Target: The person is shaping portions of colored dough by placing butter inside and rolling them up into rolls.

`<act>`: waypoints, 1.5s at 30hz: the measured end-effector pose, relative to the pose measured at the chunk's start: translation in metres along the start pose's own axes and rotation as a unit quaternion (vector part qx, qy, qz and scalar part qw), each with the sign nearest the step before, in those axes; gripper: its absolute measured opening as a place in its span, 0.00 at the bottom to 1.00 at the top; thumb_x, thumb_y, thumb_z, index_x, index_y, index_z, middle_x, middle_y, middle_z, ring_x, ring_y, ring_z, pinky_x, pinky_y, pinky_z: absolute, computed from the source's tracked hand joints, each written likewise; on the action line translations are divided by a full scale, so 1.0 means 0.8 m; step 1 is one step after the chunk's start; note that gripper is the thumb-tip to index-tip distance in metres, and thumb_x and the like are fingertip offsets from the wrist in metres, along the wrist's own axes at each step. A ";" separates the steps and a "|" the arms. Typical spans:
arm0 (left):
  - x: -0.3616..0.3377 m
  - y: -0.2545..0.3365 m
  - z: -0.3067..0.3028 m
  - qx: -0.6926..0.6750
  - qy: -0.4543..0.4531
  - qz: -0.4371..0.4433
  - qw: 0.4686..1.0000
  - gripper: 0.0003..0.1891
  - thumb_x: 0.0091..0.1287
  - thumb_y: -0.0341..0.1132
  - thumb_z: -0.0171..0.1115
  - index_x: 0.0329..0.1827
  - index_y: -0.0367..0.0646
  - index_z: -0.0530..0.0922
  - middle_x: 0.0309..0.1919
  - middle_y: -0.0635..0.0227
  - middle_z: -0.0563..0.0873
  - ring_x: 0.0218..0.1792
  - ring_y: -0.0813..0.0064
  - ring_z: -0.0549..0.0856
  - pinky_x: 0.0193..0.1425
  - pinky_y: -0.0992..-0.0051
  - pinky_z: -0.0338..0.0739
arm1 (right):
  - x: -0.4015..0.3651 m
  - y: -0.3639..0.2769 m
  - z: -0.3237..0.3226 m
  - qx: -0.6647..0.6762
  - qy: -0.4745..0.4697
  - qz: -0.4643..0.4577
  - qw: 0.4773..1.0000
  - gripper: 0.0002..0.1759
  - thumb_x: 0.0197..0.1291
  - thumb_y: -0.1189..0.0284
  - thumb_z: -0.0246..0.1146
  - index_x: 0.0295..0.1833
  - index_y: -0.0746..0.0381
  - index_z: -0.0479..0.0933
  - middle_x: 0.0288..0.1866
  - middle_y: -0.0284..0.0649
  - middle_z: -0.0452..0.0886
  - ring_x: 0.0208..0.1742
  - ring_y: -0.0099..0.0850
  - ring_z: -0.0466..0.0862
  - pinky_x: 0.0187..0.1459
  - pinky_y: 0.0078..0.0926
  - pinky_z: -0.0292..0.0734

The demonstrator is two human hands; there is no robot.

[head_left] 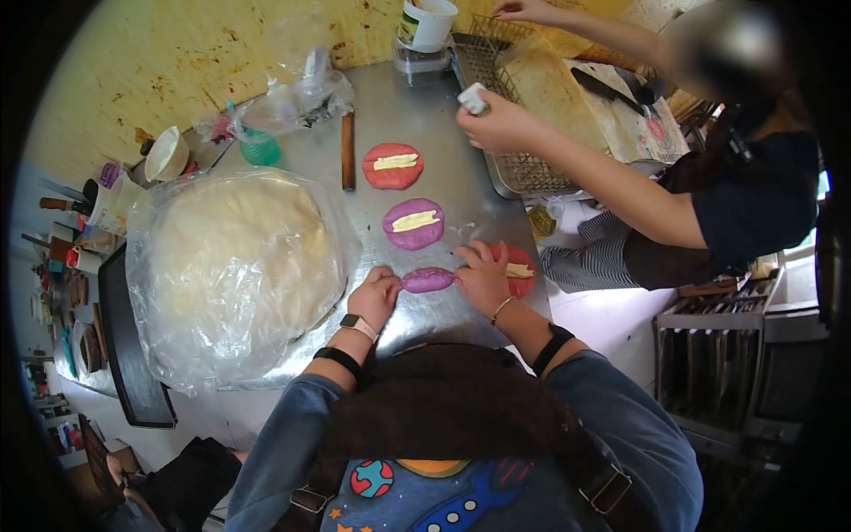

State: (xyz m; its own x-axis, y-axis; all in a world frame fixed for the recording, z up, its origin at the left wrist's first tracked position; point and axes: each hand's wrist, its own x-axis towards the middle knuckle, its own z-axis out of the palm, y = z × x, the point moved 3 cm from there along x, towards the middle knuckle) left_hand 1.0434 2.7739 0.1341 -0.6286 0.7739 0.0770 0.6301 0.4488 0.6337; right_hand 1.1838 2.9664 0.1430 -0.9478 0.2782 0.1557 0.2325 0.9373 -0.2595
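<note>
Purple dough roll (427, 280): one, slim and tapered, on the metal table (403, 111) directly before the wearer, lying crosswise between both hands.

Left hand (379, 291): fingertips pinched together on the roll's left tip; watch at the wrist.

Right hand (480, 277): thumb and fingers closed narrowly on the roll's right end, the other fingers fanned; thin bracelet at the wrist.

Purple dough disc (415, 240): one, flat, just beyond the roll, with a pale yellow strip (416, 221) laid across it.

Red dough discs: two, each bearing a similar strip — one (393, 180) beyond the purple disc, the other (521, 285) just beside the right hand and partly hidden by it.

Wooden rod (347, 151): one, lying left of the farther red disc.

Dough mass (244, 222): one, large and pale, under clear plastic (208, 359), at table left.

Co-worker's hand (501, 124): holds a small white object (473, 98) — identity unclear — near a wire basket (525, 173) at right.
</note>
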 end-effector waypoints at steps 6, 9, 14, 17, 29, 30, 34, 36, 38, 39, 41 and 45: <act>-0.006 -0.003 -0.007 -0.037 0.044 0.023 0.998 0.05 0.65 0.35 0.66 0.39 0.44 0.84 0.44 0.66 0.82 0.39 0.59 0.85 0.41 0.65 0.80 | -0.004 0.002 -0.012 0.000 0.037 0.014 0.999 0.04 0.50 0.66 0.69 0.29 0.53 0.86 0.63 0.30 0.75 0.71 0.38 0.65 0.70 0.70 0.46; -0.008 0.002 -0.007 -0.045 0.062 0.009 0.997 0.04 0.65 0.33 0.66 0.38 0.43 0.84 0.43 0.64 0.81 0.39 0.59 0.85 0.42 0.65 0.81 | -0.006 0.001 -0.006 0.000 0.008 0.015 1.000 0.05 0.49 0.65 0.70 0.32 0.52 0.86 0.63 0.31 0.74 0.71 0.38 0.65 0.70 0.70 0.46; -0.005 -0.017 0.009 -0.042 0.038 0.039 0.998 0.03 0.64 0.30 0.66 0.35 0.41 0.84 0.42 0.63 0.81 0.40 0.58 0.84 0.43 0.65 0.80 | -0.005 0.003 -0.004 -0.024 -0.021 0.016 0.999 0.15 0.49 0.64 0.72 0.44 0.50 0.84 0.64 0.31 0.73 0.71 0.37 0.65 0.71 0.68 0.46; 0.002 -0.023 0.002 -0.110 0.027 0.007 0.994 0.19 0.60 0.28 0.68 0.55 0.40 0.79 0.50 0.57 0.79 0.41 0.61 0.85 0.43 0.67 0.79 | -0.009 -0.001 -0.026 -0.010 -0.007 0.053 0.999 0.23 0.49 0.63 0.72 0.53 0.51 0.81 0.64 0.31 0.72 0.71 0.37 0.65 0.70 0.67 0.46; 0.036 0.046 0.010 -0.021 0.030 0.134 0.990 0.37 0.57 0.42 0.70 0.69 0.36 0.69 0.63 0.48 0.73 0.62 0.48 0.73 0.67 0.59 0.68 | -0.011 -0.005 -0.032 0.097 0.029 -0.010 0.995 0.29 0.51 0.68 0.69 0.62 0.58 0.74 0.61 0.40 0.73 0.65 0.42 0.72 0.67 0.52 0.62; 0.028 0.042 0.011 -0.020 0.030 0.129 0.991 0.36 0.57 0.41 0.71 0.69 0.37 0.70 0.62 0.49 0.73 0.60 0.48 0.74 0.66 0.59 0.69 | -0.011 -0.005 -0.031 0.129 0.026 -0.019 0.991 0.30 0.51 0.70 0.68 0.62 0.60 0.73 0.61 0.42 0.73 0.64 0.43 0.73 0.66 0.49 0.64; -0.010 0.036 0.019 -0.009 0.041 0.105 0.994 0.35 0.56 0.37 0.70 0.68 0.40 0.71 0.56 0.51 0.74 0.55 0.49 0.73 0.62 0.57 0.69 | -0.022 -0.028 -0.020 0.198 -0.021 -0.055 0.978 0.33 0.51 0.75 0.67 0.66 0.63 0.70 0.61 0.48 0.70 0.61 0.48 0.74 0.61 0.40 0.72; -0.020 0.031 0.027 -0.013 0.038 0.093 0.995 0.35 0.56 0.37 0.70 0.68 0.40 0.71 0.56 0.52 0.74 0.55 0.49 0.73 0.63 0.55 0.68 | -0.020 -0.040 -0.014 0.201 -0.017 -0.045 0.978 0.34 0.52 0.75 0.66 0.67 0.64 0.69 0.61 0.49 0.70 0.61 0.49 0.74 0.60 0.41 0.73; -0.022 0.034 0.032 -0.013 0.033 0.095 0.995 0.35 0.56 0.37 0.69 0.69 0.40 0.70 0.58 0.51 0.72 0.58 0.49 0.71 0.66 0.55 0.65 | -0.017 -0.050 -0.009 0.208 -0.016 -0.017 0.978 0.33 0.53 0.75 0.65 0.68 0.64 0.68 0.60 0.49 0.70 0.61 0.49 0.73 0.60 0.42 0.73; -0.022 0.038 0.031 -0.003 0.042 0.098 0.994 0.35 0.56 0.37 0.69 0.69 0.40 0.70 0.58 0.50 0.72 0.59 0.48 0.71 0.66 0.54 0.65 | -0.016 -0.054 -0.007 0.206 -0.010 -0.018 0.978 0.33 0.53 0.74 0.65 0.67 0.64 0.69 0.60 0.49 0.70 0.61 0.49 0.73 0.60 0.42 0.73; -0.021 0.044 0.028 -0.005 0.047 0.100 0.994 0.35 0.56 0.36 0.69 0.68 0.39 0.70 0.60 0.49 0.71 0.61 0.47 0.69 0.67 0.55 0.64 | -0.015 -0.060 -0.004 0.200 0.001 -0.020 0.980 0.32 0.54 0.74 0.64 0.66 0.65 0.69 0.60 0.49 0.70 0.61 0.49 0.73 0.61 0.42 0.73; -0.025 0.034 0.048 -0.019 0.007 0.153 0.988 0.35 0.55 0.35 0.69 0.67 0.34 0.69 0.60 0.49 0.71 0.61 0.45 0.69 0.67 0.54 0.66 | -0.014 -0.064 -0.006 0.178 0.011 -0.071 0.981 0.30 0.53 0.74 0.64 0.64 0.68 0.71 0.59 0.49 0.71 0.62 0.49 0.73 0.62 0.41 0.72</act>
State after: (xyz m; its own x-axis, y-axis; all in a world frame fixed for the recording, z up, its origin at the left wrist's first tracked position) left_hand 1.0908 2.7876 0.1206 -0.4175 0.8646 0.2794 0.7746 0.1778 0.6070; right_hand 1.1834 2.9167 0.1589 -0.9591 0.1590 0.2342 0.0043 0.8355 -0.5495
